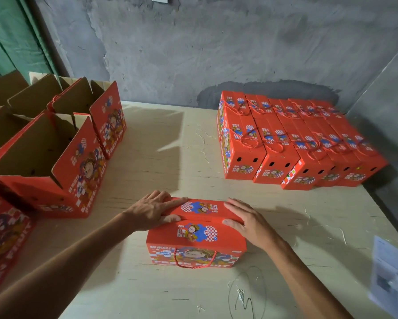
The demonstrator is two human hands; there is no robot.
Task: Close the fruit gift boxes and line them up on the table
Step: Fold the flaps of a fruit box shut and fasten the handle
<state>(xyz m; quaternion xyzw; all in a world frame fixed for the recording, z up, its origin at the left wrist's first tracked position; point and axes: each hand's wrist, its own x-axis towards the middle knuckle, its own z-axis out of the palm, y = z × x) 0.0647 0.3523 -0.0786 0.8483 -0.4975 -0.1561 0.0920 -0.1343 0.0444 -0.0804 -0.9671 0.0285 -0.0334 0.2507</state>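
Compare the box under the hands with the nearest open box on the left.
The box under the hands has its top flaps folded down; the open box has flaps standing up, showing a brown cardboard inside. The left hand and right hand press on the first; nothing touches the second. Both are red with the same cartoon print.
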